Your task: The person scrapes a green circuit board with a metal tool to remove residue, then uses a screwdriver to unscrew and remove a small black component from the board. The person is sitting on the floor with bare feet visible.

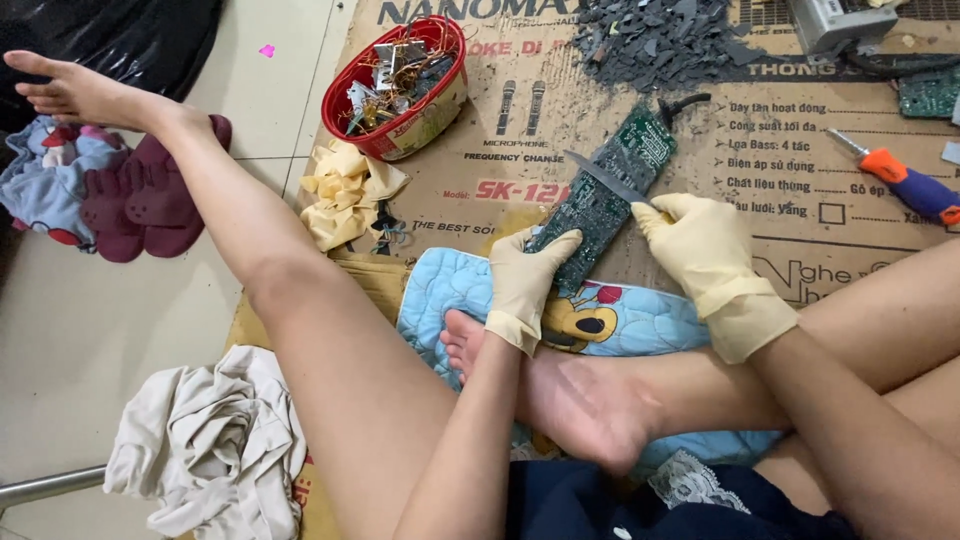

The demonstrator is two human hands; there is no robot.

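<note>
Circuit board [610, 190], green, tilted on the cardboard sheet [720, 130] below the red basket [400, 95]; left hand [525, 280] clamped on its lower end, right hand [700, 245] closed on a knife [605, 177] laid across the board.

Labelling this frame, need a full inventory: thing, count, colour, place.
circuit board: 1, green, centre, on the cardboard
knife: 1, grey blade, across the board
cardboard sheet: 1, brown, under the work
red basket: 1, holds metal scrap, top centre
grey debris pile: 1, top centre-right
screwdriver: 1, orange and blue handle, right
second board: 1, green, far right edge
grey device: 1, top right
yellow rag: 1, below the basket
blue quilted cushion: 1, under the feet
white cloth: 1, bottom left
maroon slippers: pair, left
left hand: cream glove, grip on the board's near end
right hand: cream glove, grip on the knife handle
</note>
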